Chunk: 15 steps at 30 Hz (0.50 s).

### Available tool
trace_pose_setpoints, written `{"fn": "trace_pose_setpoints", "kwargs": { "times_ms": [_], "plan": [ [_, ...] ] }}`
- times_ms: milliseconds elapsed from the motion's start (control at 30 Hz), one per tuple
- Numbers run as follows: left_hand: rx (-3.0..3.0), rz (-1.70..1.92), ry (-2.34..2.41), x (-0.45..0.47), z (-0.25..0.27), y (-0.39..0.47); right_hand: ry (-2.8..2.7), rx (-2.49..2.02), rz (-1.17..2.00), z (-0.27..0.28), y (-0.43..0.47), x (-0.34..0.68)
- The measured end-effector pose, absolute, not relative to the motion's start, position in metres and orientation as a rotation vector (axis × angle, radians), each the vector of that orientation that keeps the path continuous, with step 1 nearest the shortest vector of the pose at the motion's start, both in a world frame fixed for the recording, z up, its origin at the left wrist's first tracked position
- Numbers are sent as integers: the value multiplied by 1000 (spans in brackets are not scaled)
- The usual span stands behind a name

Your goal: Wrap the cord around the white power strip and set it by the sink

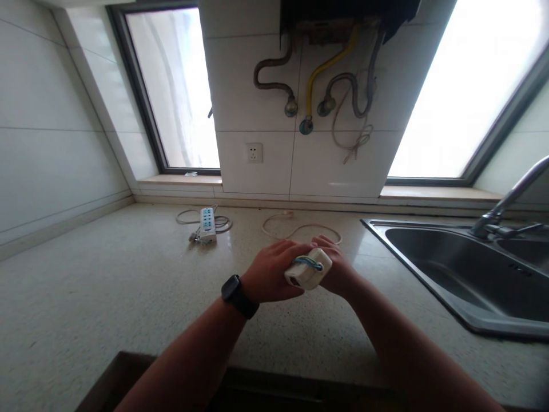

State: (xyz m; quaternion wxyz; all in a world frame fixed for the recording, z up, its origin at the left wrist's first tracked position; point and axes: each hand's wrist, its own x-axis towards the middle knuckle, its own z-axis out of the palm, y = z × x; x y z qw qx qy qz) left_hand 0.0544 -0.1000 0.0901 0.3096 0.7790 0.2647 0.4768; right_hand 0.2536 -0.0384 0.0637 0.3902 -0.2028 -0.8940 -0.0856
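Observation:
Both of my hands are closed around a white power strip [311, 270], which points end-on toward me above the counter. A loop of thin blue and green cord [307, 261] runs across its near end. My left hand [274, 269], with a black watch on the wrist, grips it from the left. From the right side, my right hand [337, 266] holds it, its fingers partly hidden behind the strip. Beyond my hands, a pale cable [304, 227] curls over the counter to a plug [286, 214].
On the left of the counter [128, 286] lies a second power strip [207, 223] with a coiled grey cable. A steel sink [454, 274] with a faucet [493, 220] is at the right. The wall carries a socket [254, 153] and hoses, including a yellow pipe [315, 77].

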Motion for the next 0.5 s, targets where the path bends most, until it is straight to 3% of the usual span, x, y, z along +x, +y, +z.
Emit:
{"fn": "trace_pose_setpoints", "kwargs": {
  "times_ms": [233,500],
  "plan": [
    [2142,1417,757,54,82,-93,-2364,-458,-277,70,-43,252],
    [1469,1417,677,49,70,-80,-2376,-491,-75,78,-54,246]
  ]
}}
